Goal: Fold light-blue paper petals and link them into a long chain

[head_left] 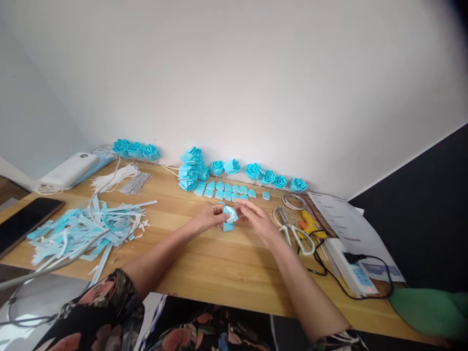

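A small blue-and-white petal piece (230,213) is pinched between the fingertips of my left hand (210,218), above the middle of the table. My right hand (255,217) is close on its right side, fingers bent toward the piece; whether they grip it is hard to make out. Just below the held piece lies another blue petal piece (228,227) on the wood. Beyond my hands, several cut blue petals (224,191) lie in rows, with a single petal (266,196) off to the right.
Finished blue flowers (190,168) line the wall. Strip scraps (91,229), a phone (29,222) and a white power bank (69,170) are left. Scissors (292,229), a yellow glue gun (310,224), a power strip (351,268) with black cord and a paper sheet (343,219) are right.
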Action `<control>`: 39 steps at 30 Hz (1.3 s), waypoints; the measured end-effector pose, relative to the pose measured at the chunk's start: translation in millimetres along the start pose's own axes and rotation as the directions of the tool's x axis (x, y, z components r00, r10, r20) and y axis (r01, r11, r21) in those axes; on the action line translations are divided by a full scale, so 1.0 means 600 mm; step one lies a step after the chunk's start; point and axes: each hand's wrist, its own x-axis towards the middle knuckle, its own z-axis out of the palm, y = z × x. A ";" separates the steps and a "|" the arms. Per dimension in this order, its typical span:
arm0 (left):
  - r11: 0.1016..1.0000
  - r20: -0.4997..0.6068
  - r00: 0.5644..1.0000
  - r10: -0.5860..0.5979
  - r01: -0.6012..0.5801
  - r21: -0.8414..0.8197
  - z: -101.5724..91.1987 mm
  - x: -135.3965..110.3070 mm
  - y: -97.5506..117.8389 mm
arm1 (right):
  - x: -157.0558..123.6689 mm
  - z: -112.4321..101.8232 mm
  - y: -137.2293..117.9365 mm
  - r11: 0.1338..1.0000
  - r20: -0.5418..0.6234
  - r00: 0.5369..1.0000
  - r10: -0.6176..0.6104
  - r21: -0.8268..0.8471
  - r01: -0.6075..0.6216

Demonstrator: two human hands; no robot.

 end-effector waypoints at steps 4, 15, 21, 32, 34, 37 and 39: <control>0.989 0.102 0.994 0.033 -0.047 0.140 0.002 0.001 -0.011 | 0.017 0.000 0.003 0.983 0.096 0.993 -0.069 -0.164 0.084; 0.991 -0.131 0.988 0.076 -0.061 0.115 -0.014 0.010 -0.005 | 0.019 0.007 0.044 0.996 -0.136 0.987 -0.088 -0.046 0.082; 0.992 -0.041 0.998 0.051 -0.046 0.121 -0.010 0.009 -0.014 | 0.015 0.010 0.056 0.997 -0.181 0.981 -0.072 0.013 0.076; 0.978 -0.008 0.997 0.077 -0.074 0.196 -0.011 0.005 -0.013 | 0.013 0.009 0.063 0.990 -0.078 0.988 -0.134 -0.061 0.130; 0.976 -0.003 0.997 0.077 -0.074 0.205 -0.014 0.005 -0.012 | 0.013 0.006 0.061 0.993 -0.076 0.991 -0.115 -0.027 0.113; 0.978 -0.017 0.998 0.061 -0.057 0.199 -0.017 0.006 -0.006 | 0.012 0.002 0.057 0.996 -0.078 0.993 -0.086 0.014 0.087; 0.985 -0.035 0.998 0.043 -0.037 0.169 -0.017 0.007 -0.001 | 0.012 -0.001 0.056 0.996 -0.085 0.993 -0.076 0.030 0.079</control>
